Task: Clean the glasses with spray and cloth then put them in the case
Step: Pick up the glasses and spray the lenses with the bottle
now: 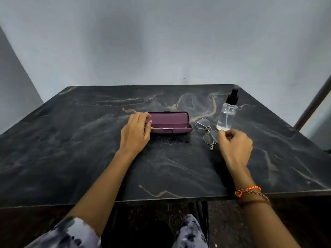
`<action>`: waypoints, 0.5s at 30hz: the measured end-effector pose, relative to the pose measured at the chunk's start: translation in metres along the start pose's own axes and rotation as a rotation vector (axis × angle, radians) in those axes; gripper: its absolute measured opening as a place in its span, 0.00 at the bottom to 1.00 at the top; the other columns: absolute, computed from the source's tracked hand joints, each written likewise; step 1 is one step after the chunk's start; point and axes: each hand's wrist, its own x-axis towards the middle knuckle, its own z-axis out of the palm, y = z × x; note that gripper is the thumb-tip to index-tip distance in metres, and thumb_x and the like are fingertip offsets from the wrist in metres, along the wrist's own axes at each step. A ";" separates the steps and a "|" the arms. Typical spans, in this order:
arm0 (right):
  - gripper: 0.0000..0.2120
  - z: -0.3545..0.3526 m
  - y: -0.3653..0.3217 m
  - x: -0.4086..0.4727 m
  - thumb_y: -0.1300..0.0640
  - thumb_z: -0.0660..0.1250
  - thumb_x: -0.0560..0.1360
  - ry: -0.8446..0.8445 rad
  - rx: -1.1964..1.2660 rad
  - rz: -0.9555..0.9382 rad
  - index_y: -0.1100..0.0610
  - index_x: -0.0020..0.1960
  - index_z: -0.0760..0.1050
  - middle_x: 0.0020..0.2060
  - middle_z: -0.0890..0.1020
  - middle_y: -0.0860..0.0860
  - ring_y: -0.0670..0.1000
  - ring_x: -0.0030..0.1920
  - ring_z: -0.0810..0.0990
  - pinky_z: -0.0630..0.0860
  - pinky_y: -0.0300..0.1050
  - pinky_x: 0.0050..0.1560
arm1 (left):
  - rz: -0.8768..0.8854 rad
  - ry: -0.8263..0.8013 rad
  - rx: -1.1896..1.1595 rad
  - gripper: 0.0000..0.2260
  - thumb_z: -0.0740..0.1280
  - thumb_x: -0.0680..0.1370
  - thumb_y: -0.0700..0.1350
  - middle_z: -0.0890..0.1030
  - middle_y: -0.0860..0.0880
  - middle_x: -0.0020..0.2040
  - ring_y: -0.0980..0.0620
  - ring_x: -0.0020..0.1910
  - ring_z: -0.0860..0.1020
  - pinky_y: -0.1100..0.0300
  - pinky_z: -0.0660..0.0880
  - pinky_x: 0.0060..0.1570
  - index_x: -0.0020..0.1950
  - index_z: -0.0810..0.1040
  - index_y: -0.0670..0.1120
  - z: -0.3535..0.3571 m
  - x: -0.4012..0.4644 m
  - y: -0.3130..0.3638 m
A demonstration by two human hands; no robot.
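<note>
A maroon glasses case lies open in the middle of the dark marble table, with a pale pink cloth along its front inside edge. My left hand holds the case's left end, fingers curled over it. Thin metal-framed glasses lie folded on the table to the right of the case. A clear spray bottle with a black nozzle stands just behind them. My right hand hovers beside the glasses with its fingers loosely curled; whether it touches the frame I cannot tell.
The table's near edge runs across the lower frame, with my knees in patterned fabric below it. A grey wall stands behind the table. A dark metal pole leans at the far right.
</note>
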 end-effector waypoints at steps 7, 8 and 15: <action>0.08 0.003 0.007 0.002 0.52 0.68 0.66 -0.131 -0.024 0.074 0.53 0.30 0.75 0.26 0.77 0.49 0.55 0.36 0.76 0.68 0.43 0.41 | -0.038 0.029 -0.021 0.05 0.65 0.75 0.37 0.79 0.45 0.45 0.48 0.44 0.75 0.64 0.66 0.28 0.50 0.76 0.40 0.001 0.002 -0.003; 0.08 0.003 0.008 0.003 0.53 0.68 0.66 -0.127 -0.019 0.063 0.53 0.29 0.74 0.25 0.76 0.47 0.53 0.36 0.75 0.67 0.42 0.41 | -0.035 0.034 -0.019 0.05 0.65 0.75 0.37 0.79 0.45 0.45 0.49 0.44 0.75 0.66 0.65 0.28 0.50 0.76 0.40 0.002 0.002 -0.003; 0.13 0.004 0.012 0.006 0.54 0.68 0.69 -0.153 0.150 0.101 0.53 0.27 0.74 0.23 0.76 0.45 0.45 0.30 0.74 0.68 0.41 0.38 | -0.082 0.035 -0.065 0.06 0.63 0.76 0.38 0.78 0.46 0.47 0.56 0.45 0.71 0.73 0.60 0.31 0.52 0.76 0.42 0.003 0.002 -0.006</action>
